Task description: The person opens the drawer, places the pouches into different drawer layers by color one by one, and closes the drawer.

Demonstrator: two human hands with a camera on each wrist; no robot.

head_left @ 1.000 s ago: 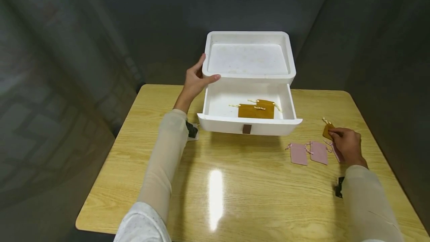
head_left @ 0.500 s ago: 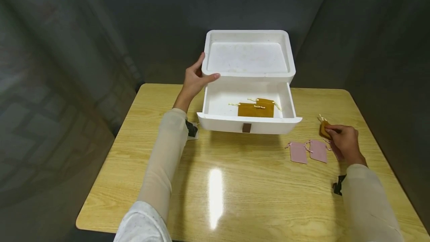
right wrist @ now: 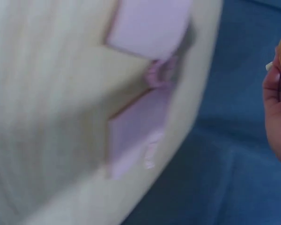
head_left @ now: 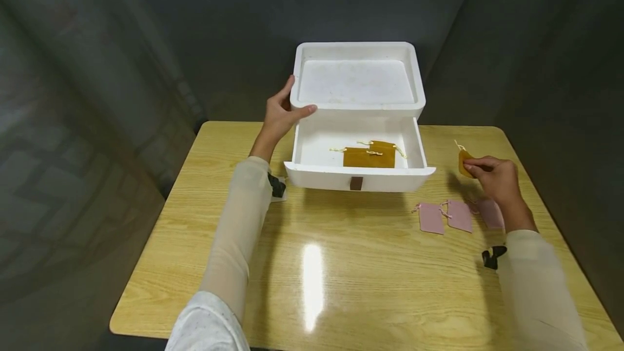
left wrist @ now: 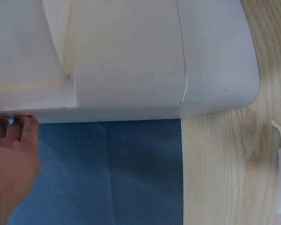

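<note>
At centre frame, the white drawer box is being steadied by the left hand, fingers curled over its upper left corner. At right, a mustard drawstring pouch is being pinched by the right hand and held above the wooden surface. Two mustard pouches are lying in the open drawer. Three pink pouches are lying lower right. The thin pinch looks liable to slip, so the pouch could be dropped short of the drawer.
</note>
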